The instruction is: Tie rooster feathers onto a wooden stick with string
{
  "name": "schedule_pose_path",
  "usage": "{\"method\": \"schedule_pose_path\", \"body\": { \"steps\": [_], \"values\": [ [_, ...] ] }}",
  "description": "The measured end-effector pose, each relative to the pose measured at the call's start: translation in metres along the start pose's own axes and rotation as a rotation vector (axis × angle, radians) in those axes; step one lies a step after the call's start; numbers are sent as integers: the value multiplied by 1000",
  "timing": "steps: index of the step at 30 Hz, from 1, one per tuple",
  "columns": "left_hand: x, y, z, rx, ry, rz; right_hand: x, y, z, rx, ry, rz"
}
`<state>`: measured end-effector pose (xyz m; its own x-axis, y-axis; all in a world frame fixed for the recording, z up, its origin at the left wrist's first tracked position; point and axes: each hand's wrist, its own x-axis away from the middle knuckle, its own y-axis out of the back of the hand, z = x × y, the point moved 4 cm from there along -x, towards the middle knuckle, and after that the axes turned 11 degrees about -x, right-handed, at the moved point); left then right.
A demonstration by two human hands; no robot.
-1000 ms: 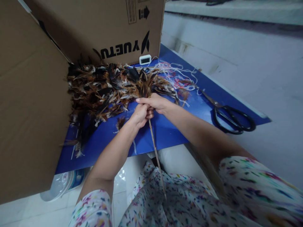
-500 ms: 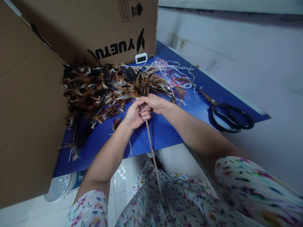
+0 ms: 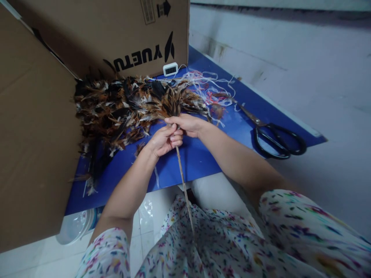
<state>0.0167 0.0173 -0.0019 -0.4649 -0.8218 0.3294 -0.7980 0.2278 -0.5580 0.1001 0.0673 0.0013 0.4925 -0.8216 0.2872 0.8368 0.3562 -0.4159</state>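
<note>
Both hands meet over the blue table around a feather duster made of a thin stick with brown and black feathers fanned at its far end. My left hand is closed, its fingers wrapped around the stick just below the feathers. Just above it, my right hand pinches the base of the feathers, thumb and fingers together. The stick's lower end slants down toward my lap. A large heap of loose brown, black and white feathers lies to the left, behind my hands.
Large black-handled scissors lie on the blue table at the right. Tangled white and pink plastic strings lie behind. A small white digital display stands against a cardboard box. Another cardboard panel closes off the left side.
The right thumb and fingers have shifted slightly at the base of the feathers, and the left thumb has lifted a little. The whole view has shifted slightly.
</note>
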Motion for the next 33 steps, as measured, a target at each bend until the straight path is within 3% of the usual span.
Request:
{"method": "schedule_pose_path", "body": {
  "steps": [12, 17, 22, 33],
  "values": [
    [-2, 1, 0, -99, -32, 3, 3, 0, 2, 77, -34, 16],
    [-2, 1, 0, -75, -55, 62, 1, -1, -1, -10, -22, 47],
    [0, 1, 0, -33, -36, 47, 2, -3, -1, -69, -20, 53],
    [-1, 2, 1, -45, -31, 61, 1, 1, -9, -117, -142, 45]
  ]
}}
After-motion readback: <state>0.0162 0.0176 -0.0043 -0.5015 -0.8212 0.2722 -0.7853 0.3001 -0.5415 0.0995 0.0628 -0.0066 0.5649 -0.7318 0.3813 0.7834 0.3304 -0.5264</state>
